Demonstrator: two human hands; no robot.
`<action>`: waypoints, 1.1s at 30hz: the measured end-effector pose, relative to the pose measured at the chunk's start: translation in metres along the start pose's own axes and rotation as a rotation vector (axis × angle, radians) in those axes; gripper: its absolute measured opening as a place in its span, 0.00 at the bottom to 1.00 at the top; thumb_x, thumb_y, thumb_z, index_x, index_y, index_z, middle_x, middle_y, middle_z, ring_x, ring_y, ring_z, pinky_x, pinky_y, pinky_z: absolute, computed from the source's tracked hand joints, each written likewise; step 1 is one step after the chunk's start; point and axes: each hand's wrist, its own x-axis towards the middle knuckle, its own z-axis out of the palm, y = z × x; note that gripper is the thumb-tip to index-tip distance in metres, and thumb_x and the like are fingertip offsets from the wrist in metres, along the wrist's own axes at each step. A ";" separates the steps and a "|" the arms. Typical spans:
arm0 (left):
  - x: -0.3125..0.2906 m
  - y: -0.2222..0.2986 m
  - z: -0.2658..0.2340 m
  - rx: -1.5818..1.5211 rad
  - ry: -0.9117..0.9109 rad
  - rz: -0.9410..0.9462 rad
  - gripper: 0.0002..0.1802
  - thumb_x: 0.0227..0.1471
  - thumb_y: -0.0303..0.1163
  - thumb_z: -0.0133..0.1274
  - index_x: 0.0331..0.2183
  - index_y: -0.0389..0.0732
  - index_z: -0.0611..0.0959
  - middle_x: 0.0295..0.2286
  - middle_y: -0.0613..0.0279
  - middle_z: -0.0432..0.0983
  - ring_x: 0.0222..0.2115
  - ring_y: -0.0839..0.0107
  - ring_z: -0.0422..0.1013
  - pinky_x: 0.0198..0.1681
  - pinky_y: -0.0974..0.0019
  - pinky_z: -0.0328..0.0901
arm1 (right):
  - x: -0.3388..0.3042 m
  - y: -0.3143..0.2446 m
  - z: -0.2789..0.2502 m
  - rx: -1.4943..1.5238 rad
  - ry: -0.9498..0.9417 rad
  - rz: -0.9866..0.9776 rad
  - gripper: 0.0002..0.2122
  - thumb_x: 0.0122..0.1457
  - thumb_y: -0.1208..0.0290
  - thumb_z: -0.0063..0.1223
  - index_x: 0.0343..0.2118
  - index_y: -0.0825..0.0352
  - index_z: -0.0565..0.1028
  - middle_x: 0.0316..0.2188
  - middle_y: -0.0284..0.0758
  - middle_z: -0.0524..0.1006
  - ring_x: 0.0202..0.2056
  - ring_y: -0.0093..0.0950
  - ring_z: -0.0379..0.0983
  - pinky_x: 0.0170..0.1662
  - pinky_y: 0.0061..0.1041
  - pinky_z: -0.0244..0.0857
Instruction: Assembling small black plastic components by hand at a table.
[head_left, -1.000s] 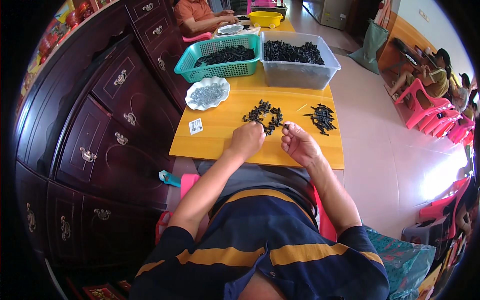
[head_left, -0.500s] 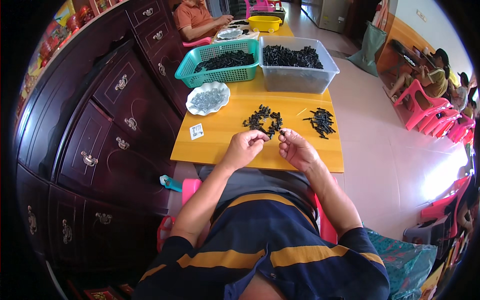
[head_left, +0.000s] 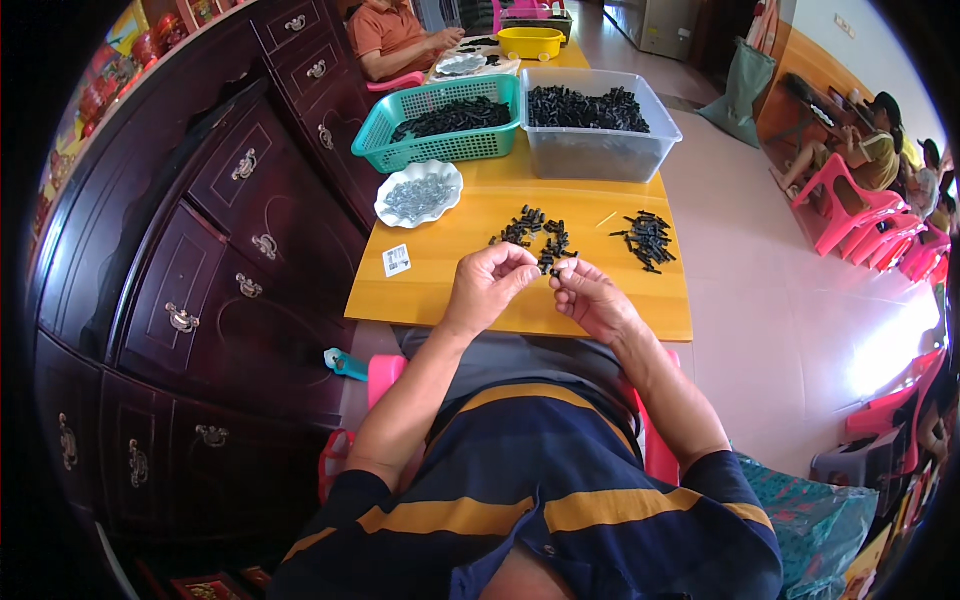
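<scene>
Above the near part of the yellow table, my left hand and my right hand are close together with their fingertips almost meeting. Between the thumb and finger of my right hand is a small black plastic piece, partly covered. My left hand is closed in a pinch; whatever is in it is too small to tell. Just beyond the fingers lies a loose cluster of short black plastic pieces. To the right is a second pile of longer, thinner black pieces.
A green basket and a clear tub, both holding black pieces, stand at the back. A white scalloped dish of clear small parts and a printed card lie left. Dark cabinets flank the table. Another person sits beyond.
My hands have come closer together, the right fingertips shifting slightly left towards the left ones. The black piece remains in my right hand. The whole view has shifted slightly.
</scene>
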 end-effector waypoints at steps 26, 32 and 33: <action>-0.010 0.017 0.012 0.340 0.067 0.172 0.04 0.48 0.20 0.61 0.30 0.34 0.83 0.24 0.59 0.80 0.22 0.77 0.74 0.26 0.73 0.68 | 0.000 0.018 0.008 -0.515 0.100 -0.420 0.03 0.60 0.79 0.60 0.36 0.66 0.77 0.31 0.25 0.78 0.35 0.14 0.72 0.42 0.16 0.68; -0.014 0.013 0.008 0.222 0.046 0.076 0.05 0.50 0.20 0.62 0.32 0.34 0.84 0.26 0.62 0.82 0.25 0.81 0.75 0.29 0.74 0.70 | 0.000 0.016 0.008 -0.497 0.070 -0.374 0.04 0.60 0.77 0.60 0.38 0.67 0.77 0.32 0.28 0.79 0.34 0.16 0.73 0.41 0.17 0.69; -0.015 0.013 0.008 0.223 0.045 0.077 0.05 0.50 0.20 0.62 0.32 0.34 0.84 0.26 0.62 0.82 0.25 0.81 0.75 0.29 0.74 0.70 | -0.001 0.016 0.008 -0.496 0.069 -0.376 0.04 0.60 0.77 0.60 0.38 0.67 0.77 0.32 0.28 0.79 0.34 0.16 0.73 0.41 0.17 0.69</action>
